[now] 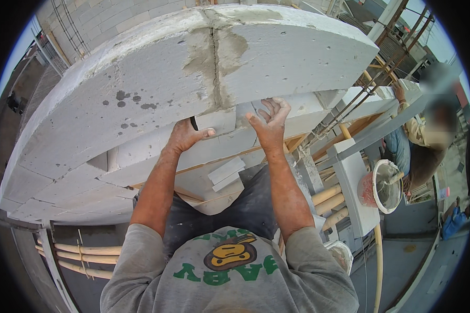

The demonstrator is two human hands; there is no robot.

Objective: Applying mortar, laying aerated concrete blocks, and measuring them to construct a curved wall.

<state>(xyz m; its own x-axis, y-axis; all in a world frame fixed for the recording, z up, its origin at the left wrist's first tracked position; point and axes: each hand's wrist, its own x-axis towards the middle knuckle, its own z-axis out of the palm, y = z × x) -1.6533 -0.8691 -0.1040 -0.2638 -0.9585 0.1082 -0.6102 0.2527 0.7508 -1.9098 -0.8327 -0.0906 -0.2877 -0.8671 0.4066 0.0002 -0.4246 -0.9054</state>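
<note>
A small light-grey block piece sits in the gap beneath the joint of the upper block course. My left hand is at its left end, thumb lying across its lower front edge and fingers partly hidden behind it. A dark sliver shows between that hand and the piece. To the right of the piece is my right hand, thumb and fingers apart and curved upward, with nothing visible in it. Damp grey mortar is smeared around the vertical joint above, and dark splashes mark the block face to its left.
Two cut block strips lie below the wall, near my legs. At right stand a mortar-stained bucket, a pale block and bamboo poles. Steel rods rise beyond, where another person is. More bamboo runs at lower left.
</note>
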